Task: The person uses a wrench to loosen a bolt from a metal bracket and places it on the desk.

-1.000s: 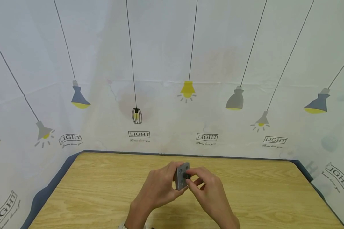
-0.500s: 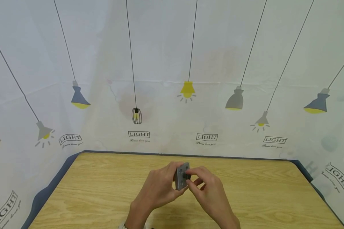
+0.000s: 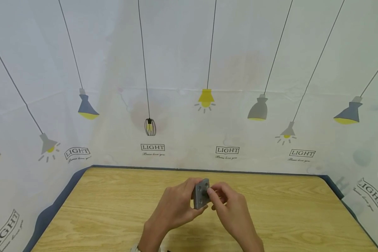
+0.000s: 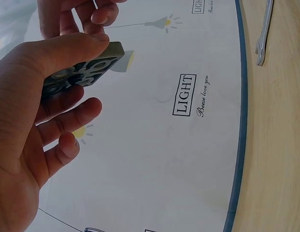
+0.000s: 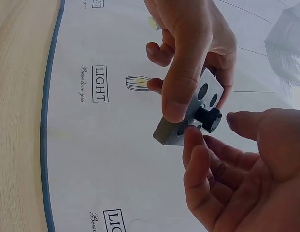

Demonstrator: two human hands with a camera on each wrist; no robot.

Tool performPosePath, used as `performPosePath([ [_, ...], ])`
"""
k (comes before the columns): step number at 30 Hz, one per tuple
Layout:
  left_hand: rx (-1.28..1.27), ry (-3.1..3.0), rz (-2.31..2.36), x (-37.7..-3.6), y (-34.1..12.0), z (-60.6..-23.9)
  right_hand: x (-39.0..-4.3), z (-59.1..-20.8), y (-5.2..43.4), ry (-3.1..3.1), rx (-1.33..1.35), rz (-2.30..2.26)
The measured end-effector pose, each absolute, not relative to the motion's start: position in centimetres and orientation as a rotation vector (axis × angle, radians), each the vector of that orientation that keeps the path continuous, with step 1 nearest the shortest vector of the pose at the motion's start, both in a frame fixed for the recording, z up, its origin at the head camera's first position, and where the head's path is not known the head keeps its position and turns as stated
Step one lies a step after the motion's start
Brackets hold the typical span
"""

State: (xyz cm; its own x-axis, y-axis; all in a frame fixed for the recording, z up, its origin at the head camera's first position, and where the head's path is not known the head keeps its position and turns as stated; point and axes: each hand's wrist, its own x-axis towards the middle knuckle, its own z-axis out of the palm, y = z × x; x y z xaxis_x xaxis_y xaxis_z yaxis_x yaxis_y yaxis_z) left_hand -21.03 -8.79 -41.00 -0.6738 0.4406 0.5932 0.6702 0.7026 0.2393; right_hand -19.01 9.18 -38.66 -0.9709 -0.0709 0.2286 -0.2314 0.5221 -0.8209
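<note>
My left hand (image 3: 174,203) grips a grey block (image 3: 199,200) with several round holes, thumb on one face and fingers behind, held up over the table. A black bolt (image 5: 209,119) sticks out of a hole in the block's middle, its head standing off the face. Close around the bolt is my right hand (image 3: 231,206). In the right wrist view its thumb (image 5: 241,124) is a little apart from the bolt head, and its bent fingers are at the block's edge below the bolt. The left wrist view shows the block's back, with ring-like recesses (image 4: 99,65).
A wooden table (image 3: 113,210) with a dark blue edge lies below the hands. On it is a metal wrench (image 4: 265,31), seen in the left wrist view. White sheeting (image 3: 176,70) printed with lamps surrounds the table at the back and sides.
My right thumb and forefinger, earlier pinching the bolt head, have come off it and shifted around it. The left hand and block have barely moved.
</note>
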Motion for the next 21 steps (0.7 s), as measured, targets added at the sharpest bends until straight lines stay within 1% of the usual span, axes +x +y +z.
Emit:
performPosePath([
  [21, -0.859, -2.419, -0.626, -20.97, -8.7, -41.06, -19.1, -38.86, 9.12, -2.564, 0.312, 1.359],
])
